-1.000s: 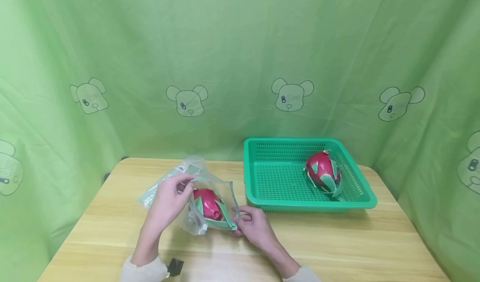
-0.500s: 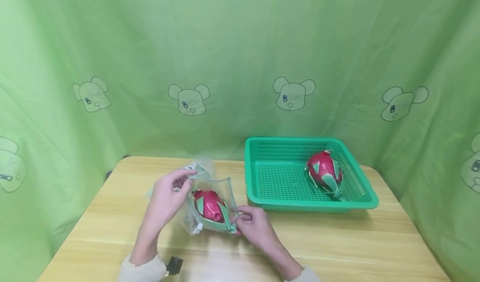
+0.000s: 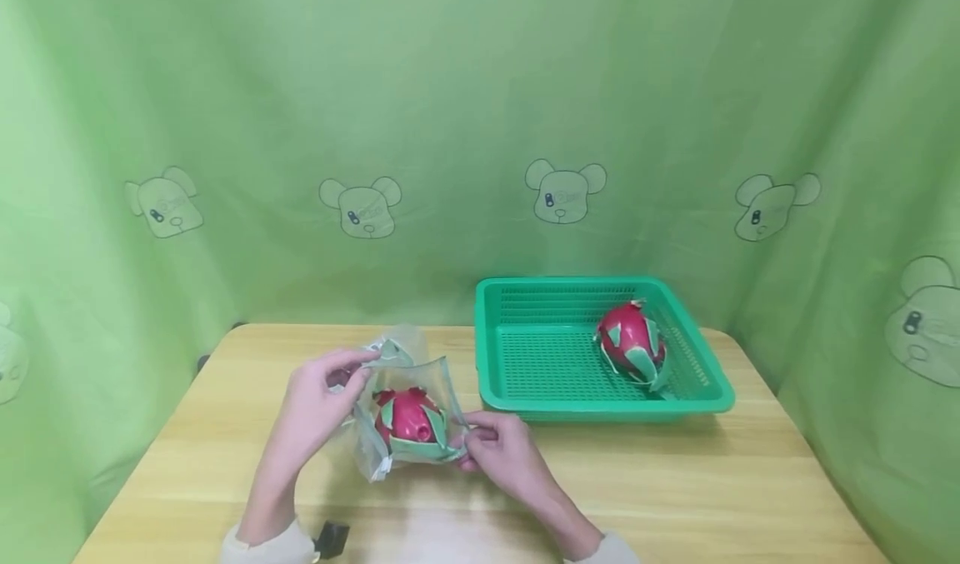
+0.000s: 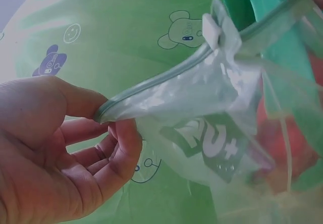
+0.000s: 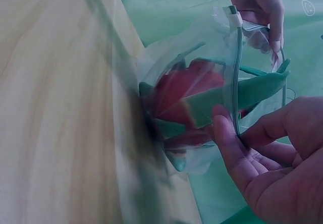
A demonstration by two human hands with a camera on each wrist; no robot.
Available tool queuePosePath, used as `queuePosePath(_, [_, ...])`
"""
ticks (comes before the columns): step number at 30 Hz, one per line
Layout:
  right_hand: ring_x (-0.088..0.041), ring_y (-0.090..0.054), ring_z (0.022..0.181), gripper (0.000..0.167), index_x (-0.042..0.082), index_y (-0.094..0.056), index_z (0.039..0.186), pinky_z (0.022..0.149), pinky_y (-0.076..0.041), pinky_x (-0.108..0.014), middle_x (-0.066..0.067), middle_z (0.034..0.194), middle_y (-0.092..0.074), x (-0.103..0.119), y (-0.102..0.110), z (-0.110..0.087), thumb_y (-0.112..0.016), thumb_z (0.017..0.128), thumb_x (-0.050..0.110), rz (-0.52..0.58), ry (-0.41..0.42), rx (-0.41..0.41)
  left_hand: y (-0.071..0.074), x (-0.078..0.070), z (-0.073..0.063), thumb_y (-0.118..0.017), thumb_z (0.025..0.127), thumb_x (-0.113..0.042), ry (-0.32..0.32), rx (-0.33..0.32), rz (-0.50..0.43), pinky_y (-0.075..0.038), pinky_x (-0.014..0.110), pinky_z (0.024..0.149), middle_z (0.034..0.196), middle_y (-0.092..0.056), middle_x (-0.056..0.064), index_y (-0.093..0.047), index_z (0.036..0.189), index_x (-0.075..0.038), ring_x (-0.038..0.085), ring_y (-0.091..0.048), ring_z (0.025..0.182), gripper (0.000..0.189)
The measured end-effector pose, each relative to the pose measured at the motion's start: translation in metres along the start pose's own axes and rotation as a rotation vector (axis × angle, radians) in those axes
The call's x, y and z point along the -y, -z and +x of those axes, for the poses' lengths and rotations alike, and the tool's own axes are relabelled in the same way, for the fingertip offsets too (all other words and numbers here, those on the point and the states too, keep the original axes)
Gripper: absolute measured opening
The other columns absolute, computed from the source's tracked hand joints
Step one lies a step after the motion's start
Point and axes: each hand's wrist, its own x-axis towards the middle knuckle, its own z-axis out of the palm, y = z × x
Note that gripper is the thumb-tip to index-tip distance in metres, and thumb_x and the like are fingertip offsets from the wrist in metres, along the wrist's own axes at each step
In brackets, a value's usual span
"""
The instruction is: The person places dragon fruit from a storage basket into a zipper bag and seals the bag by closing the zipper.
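Observation:
A clear zipper bag [image 3: 365, 447] with a white slider [image 4: 212, 31] holds a red dragon fruit [image 3: 405, 418] with green scales, low over the table. My left hand [image 3: 318, 401] pinches one corner of the bag's zip edge between thumb and fingers. At the other end of that edge, my right hand [image 3: 506, 456] grips the plastic with thumb and fingertips. The bag's mouth gapes between the two hands, and one long green scale [image 5: 260, 90] of the fruit pokes up into it.
A green perforated basket [image 3: 525, 372] stands at the back right of the wooden table [image 3: 637, 489]; a second dragon fruit [image 3: 632, 343] lies in it. A small black object [image 3: 332, 539] sits by my left sleeve. Green curtains [image 3: 450, 89] surround the table.
Loose plastic that stuck out left of my left hand is now bunched behind its fingers. Both hands keep their hold on the bag. The head view has turned slightly right.

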Motion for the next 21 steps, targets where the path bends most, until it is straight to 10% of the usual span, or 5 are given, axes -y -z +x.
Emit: queuePosePath(21, [-0.028,-0.075,0.08,0.039,-0.016,-0.056,0.133,0.073,-0.063,-0.032,-0.023,0.095,-0.073,0.029,0.008,0.0,-0.052,0.094,-0.011,0.027,0.04,0.024,0.017,-0.01,0.002,-0.067,0.096,0.0,0.022,0.053,-0.1,-0.06,0.033,0.053,0.097,-0.067,0.016,-0.075,0.118,-0.002,0.021,-0.072,0.083,0.024])
